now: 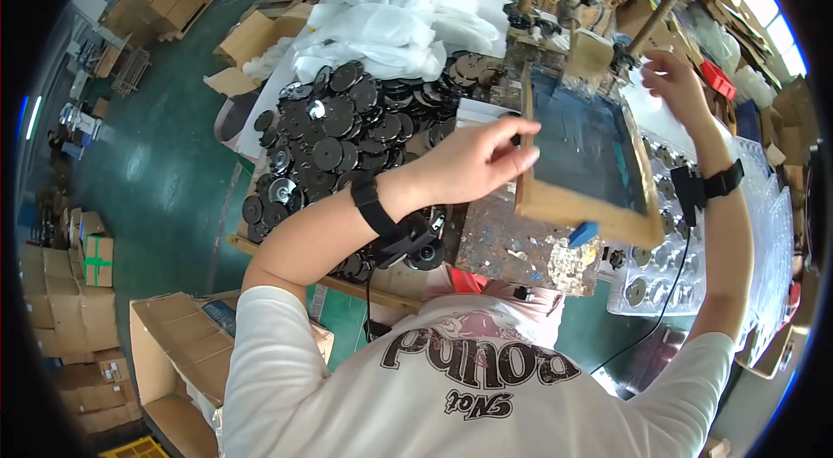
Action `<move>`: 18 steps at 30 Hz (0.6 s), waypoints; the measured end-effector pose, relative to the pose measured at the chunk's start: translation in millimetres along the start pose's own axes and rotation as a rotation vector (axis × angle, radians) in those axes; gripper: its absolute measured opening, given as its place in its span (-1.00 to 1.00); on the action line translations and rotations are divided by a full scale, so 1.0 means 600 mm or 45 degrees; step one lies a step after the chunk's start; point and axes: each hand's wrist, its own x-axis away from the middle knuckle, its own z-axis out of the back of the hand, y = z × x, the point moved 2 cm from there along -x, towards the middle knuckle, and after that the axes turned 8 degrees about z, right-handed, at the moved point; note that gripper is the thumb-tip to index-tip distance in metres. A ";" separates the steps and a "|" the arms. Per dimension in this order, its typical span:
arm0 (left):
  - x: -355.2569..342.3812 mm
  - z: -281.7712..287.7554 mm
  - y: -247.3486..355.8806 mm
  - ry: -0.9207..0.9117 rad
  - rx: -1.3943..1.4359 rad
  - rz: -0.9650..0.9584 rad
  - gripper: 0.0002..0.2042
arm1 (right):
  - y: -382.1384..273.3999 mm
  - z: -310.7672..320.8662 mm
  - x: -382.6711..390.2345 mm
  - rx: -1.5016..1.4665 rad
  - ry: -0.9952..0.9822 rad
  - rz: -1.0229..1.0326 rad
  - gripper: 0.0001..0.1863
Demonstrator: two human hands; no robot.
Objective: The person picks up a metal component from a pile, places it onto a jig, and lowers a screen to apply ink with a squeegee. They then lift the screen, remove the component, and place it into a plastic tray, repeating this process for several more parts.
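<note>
My left hand is beside the left edge of a wood-framed printing screen, thumb and forefinger apart. A small dark shape shows between those fingers, too unclear to name. The screen's dark mesh is smeared with ink, and it tilts over a stained work board. A blue clip-like piece sits on its near rail. At the far right corner, my right hand is raised with loosely bent fingers, seemingly empty. Near it stand a beige plate and clamp knobs.
Many black discs are heaped to my left, with white plastic bags behind. Clear trays holding discs lie at right. An open cardboard box stands at lower left. A red bin is at far right.
</note>
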 end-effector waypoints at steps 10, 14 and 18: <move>0.018 0.070 0.037 0.093 0.068 -0.249 -0.51 | 0.038 -0.065 0.123 0.583 -0.543 -0.009 -0.43; 0.054 0.152 -0.046 0.450 -0.696 0.131 -0.50 | 0.006 -0.241 0.063 0.291 -0.461 0.437 -0.43; 0.092 0.211 -0.145 0.533 -1.342 0.372 -0.43 | -0.085 -0.324 0.041 0.452 -0.057 0.659 -0.43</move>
